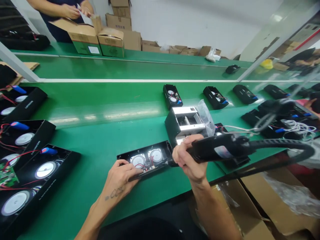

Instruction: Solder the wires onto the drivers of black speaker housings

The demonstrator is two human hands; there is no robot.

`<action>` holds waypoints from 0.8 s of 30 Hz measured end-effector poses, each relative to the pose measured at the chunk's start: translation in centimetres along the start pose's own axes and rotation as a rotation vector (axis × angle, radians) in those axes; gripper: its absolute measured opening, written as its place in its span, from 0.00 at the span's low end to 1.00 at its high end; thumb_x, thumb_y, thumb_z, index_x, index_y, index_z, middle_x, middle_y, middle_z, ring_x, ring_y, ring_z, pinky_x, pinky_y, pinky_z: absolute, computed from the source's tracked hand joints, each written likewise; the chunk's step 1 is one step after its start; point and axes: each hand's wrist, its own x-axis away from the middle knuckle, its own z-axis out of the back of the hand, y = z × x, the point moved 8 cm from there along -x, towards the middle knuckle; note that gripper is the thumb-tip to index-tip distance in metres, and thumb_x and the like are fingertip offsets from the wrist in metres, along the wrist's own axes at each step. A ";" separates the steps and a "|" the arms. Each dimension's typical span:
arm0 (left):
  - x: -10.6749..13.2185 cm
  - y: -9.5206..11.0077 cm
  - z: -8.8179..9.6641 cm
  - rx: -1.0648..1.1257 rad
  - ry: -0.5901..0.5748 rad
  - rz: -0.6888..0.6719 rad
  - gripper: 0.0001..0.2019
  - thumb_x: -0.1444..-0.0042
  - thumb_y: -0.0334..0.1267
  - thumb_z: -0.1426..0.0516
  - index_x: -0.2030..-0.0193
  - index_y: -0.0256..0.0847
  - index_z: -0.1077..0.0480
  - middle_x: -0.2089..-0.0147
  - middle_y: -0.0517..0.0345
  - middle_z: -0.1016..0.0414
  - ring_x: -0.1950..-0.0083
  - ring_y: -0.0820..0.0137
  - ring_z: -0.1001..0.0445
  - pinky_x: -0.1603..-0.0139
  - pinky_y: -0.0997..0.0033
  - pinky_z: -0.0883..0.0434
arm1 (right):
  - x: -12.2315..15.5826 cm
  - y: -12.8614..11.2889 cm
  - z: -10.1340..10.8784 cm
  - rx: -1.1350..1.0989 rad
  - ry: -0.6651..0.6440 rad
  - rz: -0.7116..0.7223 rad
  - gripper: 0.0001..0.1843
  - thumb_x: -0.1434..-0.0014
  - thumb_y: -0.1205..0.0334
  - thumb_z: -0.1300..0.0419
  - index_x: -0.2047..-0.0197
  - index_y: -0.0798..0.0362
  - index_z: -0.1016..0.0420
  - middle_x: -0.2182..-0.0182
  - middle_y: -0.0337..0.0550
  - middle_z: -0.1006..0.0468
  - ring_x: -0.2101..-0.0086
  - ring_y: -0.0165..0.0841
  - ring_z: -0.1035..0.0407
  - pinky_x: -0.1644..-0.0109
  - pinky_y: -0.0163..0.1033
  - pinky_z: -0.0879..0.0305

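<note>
An open black speaker housing (147,156) lies on the green bench, showing two round white-backed drivers and red wires. My left hand (121,176) grips its near left end, thumb and fingers on the rim and inside edge. Wrapped around a black corded electric screwdriver (217,148), my right hand (188,158) is at the housing's right end. The screwdriver's tip is hard to make out against the dark housing. Just behind that hand stands a silver and black box that looks like a screw feeder (186,123), with a clear plastic bag (205,113) against its right side.
Larger open black housings (47,180) with drivers and blue cylinders crowd the left. Smaller housings (172,96) line the belt (105,96). The screwdriver's thick cable (285,143) loops right. Cardboard boxes (240,206) sit lower right. Across the belt, a person's hands (72,11) work above cartons (83,36).
</note>
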 end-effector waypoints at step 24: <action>-0.1 0.3 -0.7 0.017 0.098 0.029 0.08 0.36 0.36 0.39 0.51 0.49 0.23 0.63 0.64 0.14 0.64 0.67 0.21 0.55 0.60 0.27 | -3.8 -4.0 10.1 0.420 0.451 0.261 0.15 0.45 0.66 0.29 0.61 0.49 0.32 0.84 0.24 0.31 0.86 0.26 0.38 0.78 0.36 0.37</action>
